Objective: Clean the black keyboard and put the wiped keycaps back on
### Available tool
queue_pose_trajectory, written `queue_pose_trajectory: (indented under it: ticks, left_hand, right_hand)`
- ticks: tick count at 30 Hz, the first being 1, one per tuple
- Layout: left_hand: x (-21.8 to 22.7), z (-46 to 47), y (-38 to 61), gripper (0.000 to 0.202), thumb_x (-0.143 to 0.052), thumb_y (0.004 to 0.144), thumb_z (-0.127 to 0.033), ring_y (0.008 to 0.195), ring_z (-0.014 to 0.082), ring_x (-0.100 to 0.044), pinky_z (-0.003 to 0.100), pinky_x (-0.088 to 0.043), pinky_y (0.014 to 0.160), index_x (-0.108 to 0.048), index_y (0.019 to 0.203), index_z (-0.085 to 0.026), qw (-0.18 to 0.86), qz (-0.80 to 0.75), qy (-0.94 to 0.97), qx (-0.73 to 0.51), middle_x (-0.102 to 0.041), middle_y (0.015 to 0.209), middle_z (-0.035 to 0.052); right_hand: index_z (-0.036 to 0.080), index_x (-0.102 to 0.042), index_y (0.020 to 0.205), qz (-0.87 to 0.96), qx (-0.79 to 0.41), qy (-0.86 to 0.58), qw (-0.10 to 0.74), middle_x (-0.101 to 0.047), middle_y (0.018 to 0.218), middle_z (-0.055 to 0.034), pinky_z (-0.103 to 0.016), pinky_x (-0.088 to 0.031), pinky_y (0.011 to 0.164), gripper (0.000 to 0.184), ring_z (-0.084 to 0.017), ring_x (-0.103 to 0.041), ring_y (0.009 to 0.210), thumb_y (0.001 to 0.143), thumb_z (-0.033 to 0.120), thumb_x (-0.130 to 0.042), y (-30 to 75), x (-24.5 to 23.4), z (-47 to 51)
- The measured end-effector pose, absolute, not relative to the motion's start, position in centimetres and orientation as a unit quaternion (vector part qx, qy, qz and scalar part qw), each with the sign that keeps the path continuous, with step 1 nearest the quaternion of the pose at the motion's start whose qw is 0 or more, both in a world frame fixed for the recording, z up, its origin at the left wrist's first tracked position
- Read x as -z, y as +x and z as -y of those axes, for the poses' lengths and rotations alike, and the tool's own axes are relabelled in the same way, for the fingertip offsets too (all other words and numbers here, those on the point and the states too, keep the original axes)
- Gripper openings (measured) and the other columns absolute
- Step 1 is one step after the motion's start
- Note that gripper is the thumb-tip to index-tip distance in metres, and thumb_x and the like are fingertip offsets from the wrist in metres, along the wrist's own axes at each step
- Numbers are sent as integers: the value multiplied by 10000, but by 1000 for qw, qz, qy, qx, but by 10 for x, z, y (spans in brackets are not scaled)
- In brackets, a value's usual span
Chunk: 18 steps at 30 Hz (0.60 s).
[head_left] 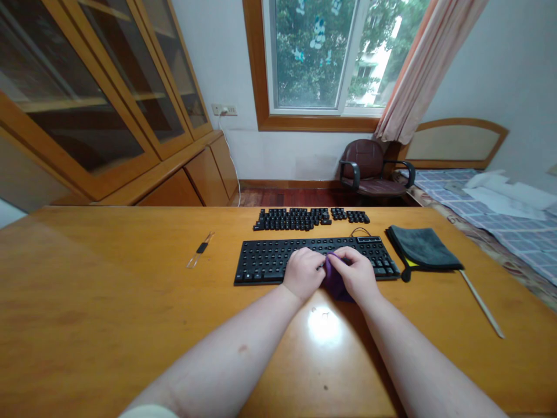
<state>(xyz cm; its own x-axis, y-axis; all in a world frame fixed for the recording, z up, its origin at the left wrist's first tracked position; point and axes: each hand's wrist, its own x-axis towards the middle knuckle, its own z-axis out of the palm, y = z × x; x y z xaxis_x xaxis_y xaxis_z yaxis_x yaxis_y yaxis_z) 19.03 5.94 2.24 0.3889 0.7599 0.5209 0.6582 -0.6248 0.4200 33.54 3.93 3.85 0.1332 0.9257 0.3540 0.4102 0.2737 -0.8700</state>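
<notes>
A black keyboard base with its keycaps taken off lies on the wooden desk. Both my hands rest on its front middle. My left hand is curled and touches a purple cloth. My right hand is closed round that same purple cloth, pressing it on the keyboard. The removed black keycaps lie in rows behind the keyboard.
A folded dark grey cloth with a yellow edge lies right of the keyboard, a thin pale stick beyond it. A wire keycap puller lies left. A chair, a bed and glass-door cabinets stand behind.
</notes>
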Motion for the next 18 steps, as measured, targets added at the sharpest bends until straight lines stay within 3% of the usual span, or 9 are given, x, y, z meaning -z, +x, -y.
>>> queue_pose_trajectory:
  ticks: [8,14,18]
  left_hand:
    - [-25,-59,190,120,-547,716,-130,712,169,-560,304,-436,699,-644,687,-193,83,-426,824,-363,-674,720,24]
    - [-26,-59,191,145,-559,680,-77,687,170,-565,304,-446,670,-648,658,-189,85,-421,820,-377,-678,686,19]
    - [-26,-58,193,129,-604,700,-112,701,159,-589,307,-459,701,-680,746,-206,120,-376,806,-440,-705,751,7]
  right_hand:
    - [206,-650,698,651,-224,-499,526,-641,810,-49,-342,-469,788,88,-193,-591,823,699,288,-682,335,-38,-39]
    - [193,-614,618,604,-248,-505,564,-626,726,-34,-326,-460,732,144,-177,-583,734,708,294,-665,332,-38,-38]
    - [179,-618,649,501,-271,-558,603,-619,707,-15,-311,-444,725,186,-166,-568,715,697,350,-670,337,-39,-40]
